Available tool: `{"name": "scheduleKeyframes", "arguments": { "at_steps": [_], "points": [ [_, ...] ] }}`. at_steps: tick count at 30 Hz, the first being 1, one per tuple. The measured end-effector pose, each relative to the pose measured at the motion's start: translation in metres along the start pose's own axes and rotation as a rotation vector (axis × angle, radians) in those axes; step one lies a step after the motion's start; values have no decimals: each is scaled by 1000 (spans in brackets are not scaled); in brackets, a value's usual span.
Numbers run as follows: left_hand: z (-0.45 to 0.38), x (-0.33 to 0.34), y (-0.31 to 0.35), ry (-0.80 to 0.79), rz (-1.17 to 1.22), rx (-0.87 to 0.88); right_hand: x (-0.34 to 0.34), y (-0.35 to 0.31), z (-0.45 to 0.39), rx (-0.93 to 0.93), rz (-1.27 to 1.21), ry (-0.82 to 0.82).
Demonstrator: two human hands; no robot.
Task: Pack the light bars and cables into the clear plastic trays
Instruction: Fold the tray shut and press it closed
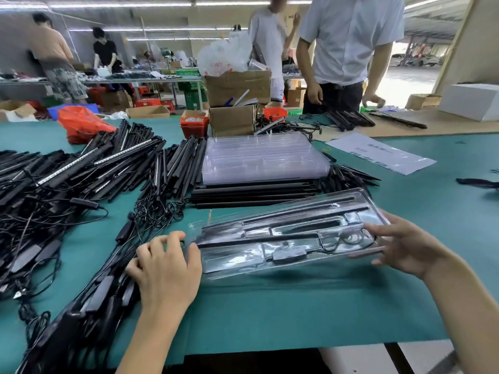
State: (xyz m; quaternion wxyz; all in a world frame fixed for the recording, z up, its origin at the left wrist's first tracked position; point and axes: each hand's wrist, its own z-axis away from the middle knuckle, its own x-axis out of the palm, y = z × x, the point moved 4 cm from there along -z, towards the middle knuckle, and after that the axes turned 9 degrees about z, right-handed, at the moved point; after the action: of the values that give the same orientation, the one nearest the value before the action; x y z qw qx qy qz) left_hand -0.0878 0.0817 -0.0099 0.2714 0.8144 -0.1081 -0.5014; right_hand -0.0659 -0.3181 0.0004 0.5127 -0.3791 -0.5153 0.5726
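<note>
**A:** Where is your filled clear plastic tray?

**B:** At about 5 o'clock from the middle of the green table mat, lying slantwise with its right end further from you. Long black light bars sit in its channels, and a coiled black cable and a black rectangular control box in its nearer pockets.

**A:** And your hands?

**B:** Your left hand has its fingers curled, the thumb pressing the tray's left edge; whether the fingers grip anything I cannot tell. Your right hand grasps the tray's right end, thumb on top and fingers beneath.

**A:** What lies around?

**B:** At 12 o'clock from the tray, a stack of empty clear plastic trays rests on a layer of black bars. At 9 to 10 o'clock, a loose heap of black light bars and tangled cables. At 2 o'clock, a white printed sheet. Beyond, at 11 o'clock, an orange-red plastic bag.
</note>
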Motion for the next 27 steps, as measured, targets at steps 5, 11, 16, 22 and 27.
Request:
{"name": "scheduleKeyframes", "arguments": {
  "at_steps": [5,11,16,22,27],
  "points": [
    [11,-27,15,310,298,314,2,4,-3,-69,-166,215],
    [26,-7,18,-75,381,25,-5,4,-3,-109,-322,323],
    [10,8,47,-459,1178,-313,-1,4,-4,-119,-343,305],
    [-9,-3,69,-409,1677,-405,10,6,-9,-134,-333,214],
    [-13,6,70,-346,1618,-464,12,6,-7,-157,-329,200]
  ]
}}
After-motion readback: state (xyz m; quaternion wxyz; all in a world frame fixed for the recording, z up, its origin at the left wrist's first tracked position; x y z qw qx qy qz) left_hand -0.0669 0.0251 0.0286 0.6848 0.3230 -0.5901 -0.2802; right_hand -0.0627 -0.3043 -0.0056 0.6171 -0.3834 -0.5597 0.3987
